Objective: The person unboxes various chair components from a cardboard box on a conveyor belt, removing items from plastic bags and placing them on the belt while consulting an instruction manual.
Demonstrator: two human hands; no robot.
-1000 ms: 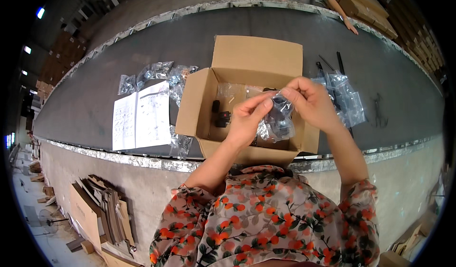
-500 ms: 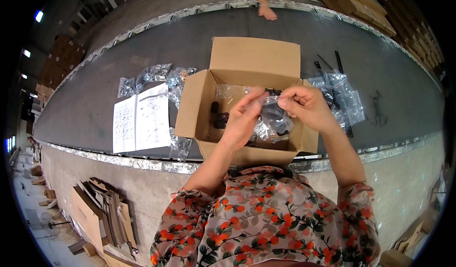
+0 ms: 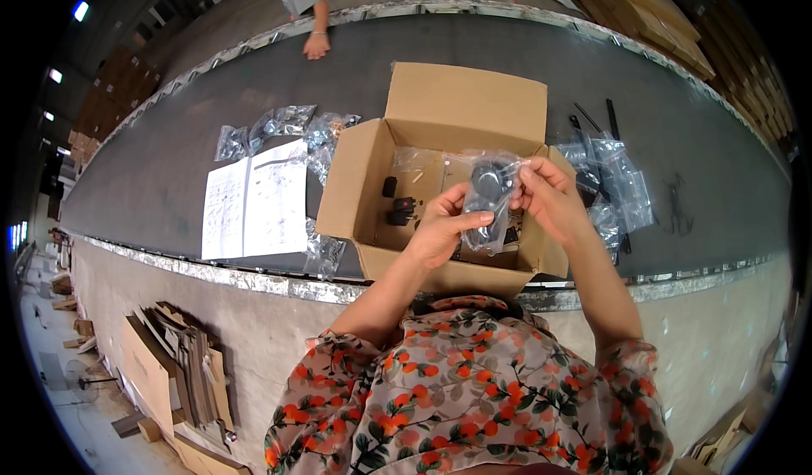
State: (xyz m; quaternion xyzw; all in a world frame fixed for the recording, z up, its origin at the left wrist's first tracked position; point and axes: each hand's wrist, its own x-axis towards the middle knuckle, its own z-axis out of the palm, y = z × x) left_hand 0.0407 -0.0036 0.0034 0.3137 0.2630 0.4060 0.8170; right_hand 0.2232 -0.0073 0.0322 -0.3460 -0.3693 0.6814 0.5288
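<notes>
A clear plastic bag (image 3: 488,200) with dark round parts inside is held between my hands, above an opened cardboard box (image 3: 338,183). My left hand (image 3: 441,228) grips the bag's lower left side, its thumb lying across the plastic. At the upper right corner, the fingers of my right hand (image 3: 548,197) pinch the bag. Inside the box, a small black part with a red spot (image 3: 401,211) and another black piece (image 3: 389,186) lie at the left, beside a flat clear bag (image 3: 414,159). My hands and the held bag hide much of the box's right half.
Left of the box lie a printed instruction sheet (image 3: 255,204) and several bags of hardware (image 3: 288,120). To the right are clear bags (image 3: 626,187) and black rods (image 3: 612,120) on the dark conveyor belt (image 3: 702,145). Across it, another person's hand (image 3: 316,45) rests near the far edge.
The bag is now stretched more upright, showing its dark contents. My left hand has shifted down along it. The other person has moved left along the far edge.
</notes>
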